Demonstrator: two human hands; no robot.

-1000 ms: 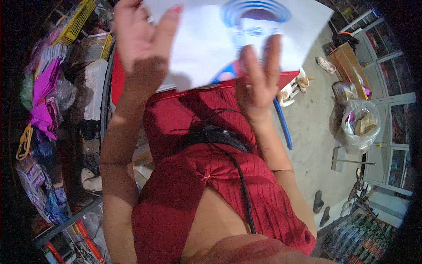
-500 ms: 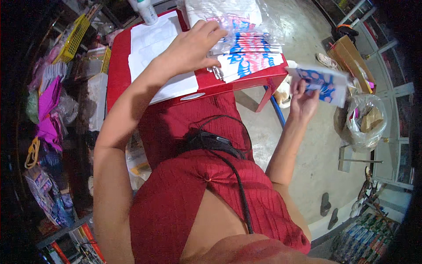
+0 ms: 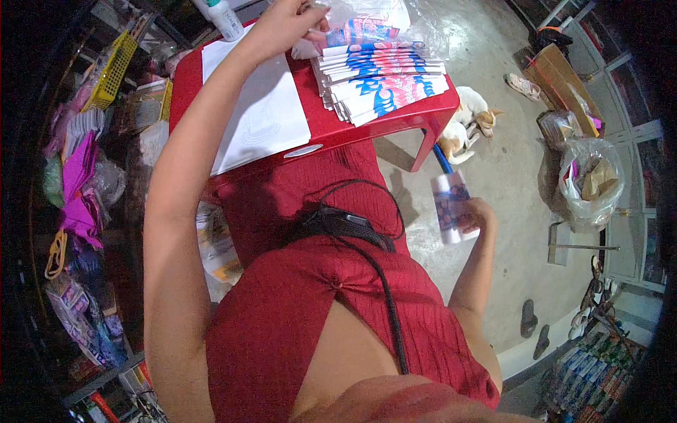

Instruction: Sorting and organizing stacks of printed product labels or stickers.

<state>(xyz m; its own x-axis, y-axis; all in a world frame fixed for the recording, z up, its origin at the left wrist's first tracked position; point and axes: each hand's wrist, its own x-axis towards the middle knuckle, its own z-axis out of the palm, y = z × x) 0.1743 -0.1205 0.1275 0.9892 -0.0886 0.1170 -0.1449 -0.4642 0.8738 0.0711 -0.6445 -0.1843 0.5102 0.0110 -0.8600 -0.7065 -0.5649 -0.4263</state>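
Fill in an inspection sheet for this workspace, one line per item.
Surface: red table, white sheets lying on its left side.
Job's things: stack of folded printed packets on the table's right; clear plastic behind it.
Clutter: white bottle at the far left corner.
Hands: left hand by the clear plastic, grip unclear; right hand holds a blurred packet.
Cables: black cord over red clothing.
Surroundings: curled-up animal, cardboard box.

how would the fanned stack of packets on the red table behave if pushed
The packets would probably slide apart, lying fanned in overlapping layers. Each is likely light and bendable, judging by its thin edge. Front ones might drop, being near the edge of the red table.
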